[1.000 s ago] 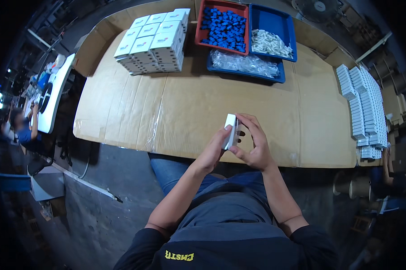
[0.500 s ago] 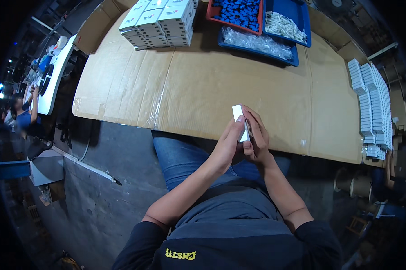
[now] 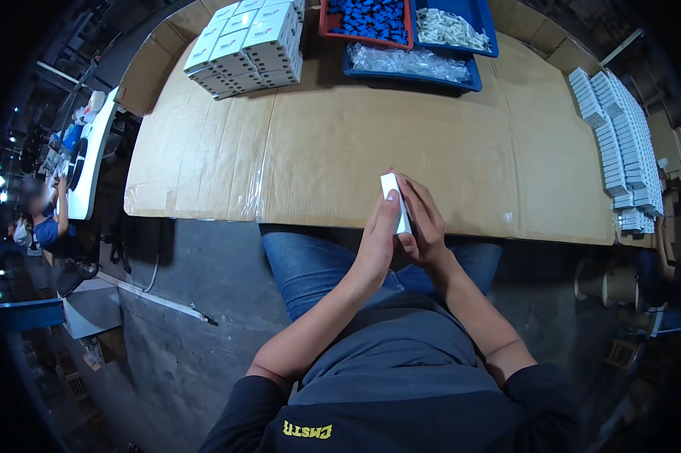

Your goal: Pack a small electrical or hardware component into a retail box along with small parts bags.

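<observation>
A small white box, narrow side up, is held between my two hands just over the table's near edge. My left hand presses on it from the left, thumb laid along its upper face. From the right, my right hand wraps its far and right sides, the thumb close to its near end. Both hands are closed on the box, and the fingers of my left hand are mostly hidden behind it. Beneath the hands lies the cardboard-covered table.
White boxes are stacked at the far left. A red tray of blue pieces, a blue tray of whitish pieces and another blue tray of clear plastic stand far back. Rows of small white boxes line the right; a person sits left.
The view has shifted slightly, so the stacks and trays appear further left and the rows differently placed. Both hands keep their hold on the white box with little visible change.
</observation>
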Tool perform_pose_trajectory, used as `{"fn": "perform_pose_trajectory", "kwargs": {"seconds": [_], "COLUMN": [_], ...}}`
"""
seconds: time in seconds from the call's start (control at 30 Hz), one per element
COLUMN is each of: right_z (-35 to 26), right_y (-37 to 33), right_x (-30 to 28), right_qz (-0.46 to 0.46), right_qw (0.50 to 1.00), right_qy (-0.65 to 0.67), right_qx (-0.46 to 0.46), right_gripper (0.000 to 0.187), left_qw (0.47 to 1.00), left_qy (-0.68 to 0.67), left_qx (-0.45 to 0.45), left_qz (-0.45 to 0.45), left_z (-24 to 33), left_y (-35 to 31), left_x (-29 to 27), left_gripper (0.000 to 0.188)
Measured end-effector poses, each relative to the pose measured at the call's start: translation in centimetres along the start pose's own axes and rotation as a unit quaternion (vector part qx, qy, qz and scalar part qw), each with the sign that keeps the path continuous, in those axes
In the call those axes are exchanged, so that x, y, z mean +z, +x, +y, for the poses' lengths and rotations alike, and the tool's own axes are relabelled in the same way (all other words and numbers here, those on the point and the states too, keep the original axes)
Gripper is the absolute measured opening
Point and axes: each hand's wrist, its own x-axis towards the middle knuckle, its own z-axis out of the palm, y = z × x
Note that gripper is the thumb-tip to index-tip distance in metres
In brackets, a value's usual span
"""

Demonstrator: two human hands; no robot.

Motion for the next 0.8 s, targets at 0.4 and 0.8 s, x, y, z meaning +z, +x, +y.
{"fn": "perform_pose_trajectory", "kwargs": {"seconds": [0.4,0.8], "right_z": [-0.1,1.2], "right_y": [-0.5,-0.6], "right_x": [0.6,1.8], "right_qz": [-0.006,-0.036], "right_qw": [1.0,0.999], "right_qy": [-0.004,0.01], "right_qx": [-0.007,0.035], "right_gripper": [0.067,0.069], "left_qw": [0.997,0.998], "left_qy": [0.0,-0.018], "left_qx": [0.046,0.008], "left_qz": [0.054,0.067], "left_z": [-0.4,-0.3], "left_y": [-0.2,1.5], "left_x": [0.6,-0.8], "left_gripper": [0.049,0.055]}}
